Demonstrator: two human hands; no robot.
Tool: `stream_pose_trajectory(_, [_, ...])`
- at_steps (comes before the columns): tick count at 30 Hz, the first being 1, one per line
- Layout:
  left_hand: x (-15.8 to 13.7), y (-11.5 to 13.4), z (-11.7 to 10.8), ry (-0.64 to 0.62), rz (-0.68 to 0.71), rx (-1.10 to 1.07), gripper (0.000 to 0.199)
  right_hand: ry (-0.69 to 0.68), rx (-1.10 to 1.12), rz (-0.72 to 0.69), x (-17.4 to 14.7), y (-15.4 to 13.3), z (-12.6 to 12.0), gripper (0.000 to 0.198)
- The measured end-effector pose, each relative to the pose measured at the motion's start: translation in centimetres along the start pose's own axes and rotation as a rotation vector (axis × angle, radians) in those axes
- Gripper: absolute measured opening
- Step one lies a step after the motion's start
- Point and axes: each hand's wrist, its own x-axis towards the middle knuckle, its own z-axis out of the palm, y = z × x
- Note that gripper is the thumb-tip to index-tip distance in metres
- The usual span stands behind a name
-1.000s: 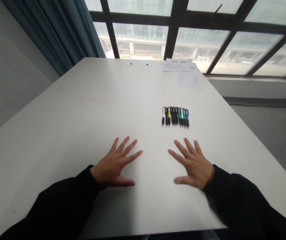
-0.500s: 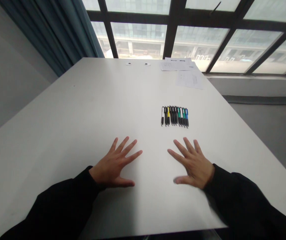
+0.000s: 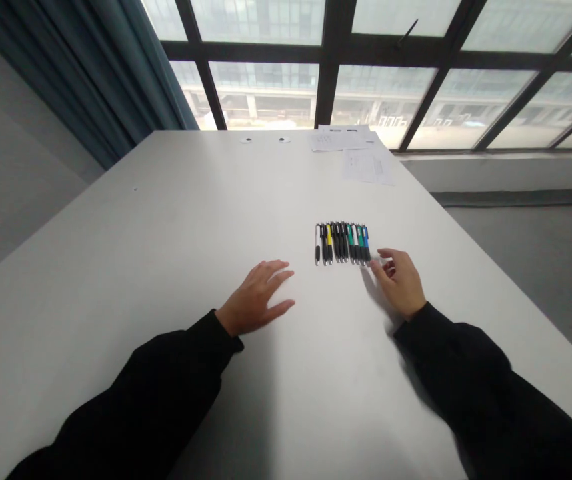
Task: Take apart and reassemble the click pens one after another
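Observation:
Several ballpoint pens [image 3: 341,243] lie side by side in a row on the white table, tips toward me. A white one is at the left end, with yellow, black and green ones between, and a blue pen [image 3: 366,241] closes the right end. Just right of that blue pen is my right hand [image 3: 400,280], thumb and forefinger apart, the other fingers curled, with nothing seen in it. My left hand [image 3: 260,297] hovers left of the row and nearer to me, fingers loosely stretched, thumb apart, holding nothing.
The white table [image 3: 176,220] stretches away to a window [image 3: 266,93]. Sheets of paper [image 3: 343,140] lie at its far right, and two small white oval things [image 3: 285,140] at the far edge. A blue curtain [image 3: 131,73] hangs at the far left.
My right hand has moved forward to the row's right end, its fingers curling in. My left hand has moved forward and drawn its spread fingers closer together. The view has shifted slightly.

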Motion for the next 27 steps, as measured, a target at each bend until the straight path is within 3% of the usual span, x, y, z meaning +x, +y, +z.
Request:
stream_pose_trajectory(6, [7.9,-1.5,1.9,0.022,0.172,-0.053,0.05,0.015,-0.032,0.038,3.3,0.1,1.9,0.028])
stream_pose_trajectory(12, [12.4,-1.6,3.8,0.027,0.294,-0.026,0.054,0.04,-0.061,-0.004,4.5,-0.2,2.9,0.024])
stream_pose_trajectory(17, [14.2,-1.7,4.3,-0.04,0.307,-0.024,0.047,-0.001,-0.06,0.031,4.7,-0.4,3.2,0.023])
stream_pose_trajectory(27, [14.2,-1.8,4.4,-0.093,0.279,-0.007,0.036,-0.019,-0.063,0.048,4.6,-0.3,3.1,0.021])
